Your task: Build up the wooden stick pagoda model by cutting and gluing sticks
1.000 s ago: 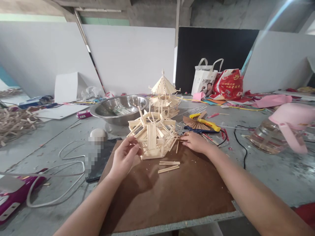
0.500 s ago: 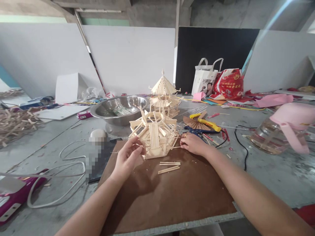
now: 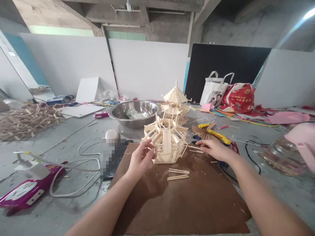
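Note:
A pavilion-like model built of pale wooden sticks [image 3: 167,141] stands upright on a brown mat [image 3: 182,203]. My left hand [image 3: 141,159] is at its left side, the fingers curled against the lower frame and the thumb towards me; the model hides some fingertips. To the right of the model, my right hand [image 3: 214,149] has its fingers bent together on a couple of short thin sticks [image 3: 195,149] that point towards the model. Several loose sticks [image 3: 178,174] lie in two small groups on the mat in front. A tiered stick tower with a pointed roof [image 3: 175,98] rises behind.
A steel basin [image 3: 118,121] is at the back left. Beyond my right hand are a yellow-handled tool [image 3: 216,133] and a wooden fan [image 3: 198,131]. A pink-lidded jar [image 3: 278,154] stands right; a purple power strip [image 3: 31,190] with white cable lies left.
The view has tilted up and turned left. My right hand has drawn slightly away from the model, with the short sticks at its fingertips. My left hand stays at the model's left side.

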Available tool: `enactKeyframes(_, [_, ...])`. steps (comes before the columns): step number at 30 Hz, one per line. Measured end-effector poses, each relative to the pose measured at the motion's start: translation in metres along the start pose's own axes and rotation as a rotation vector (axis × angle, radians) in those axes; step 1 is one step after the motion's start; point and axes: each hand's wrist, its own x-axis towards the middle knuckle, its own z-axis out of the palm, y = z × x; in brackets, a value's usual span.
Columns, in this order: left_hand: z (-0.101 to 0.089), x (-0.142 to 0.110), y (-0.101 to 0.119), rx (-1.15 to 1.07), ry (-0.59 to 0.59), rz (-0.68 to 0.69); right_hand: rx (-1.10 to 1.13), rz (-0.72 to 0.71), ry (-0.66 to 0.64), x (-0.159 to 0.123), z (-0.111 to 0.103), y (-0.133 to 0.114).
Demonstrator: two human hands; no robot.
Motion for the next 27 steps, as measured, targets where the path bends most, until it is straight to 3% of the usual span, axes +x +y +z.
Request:
enactKeyframes(6, [-0.001, 0.001, -0.009, 0.075, -0.021, 0.077, 0.081, 0.04, 0.271, -0.005, -0.024, -0.031])
enactKeyframes(9, [-0.002, 0.002, -0.011, 0.098, -0.026, 0.088, 0.106, 0.025, 0.347, -0.003, -0.028, -0.046])
enactKeyframes(21, [-0.003, 0.003, -0.01, 0.223, -0.056, 0.111, 0.147, 0.031, 0.224, 0.016, -0.02, -0.106])
enactKeyframes(27, [-0.002, 0.003, -0.009, 0.268, -0.064, 0.124, 0.167, 0.086, 0.164, 0.02, -0.02, -0.112])
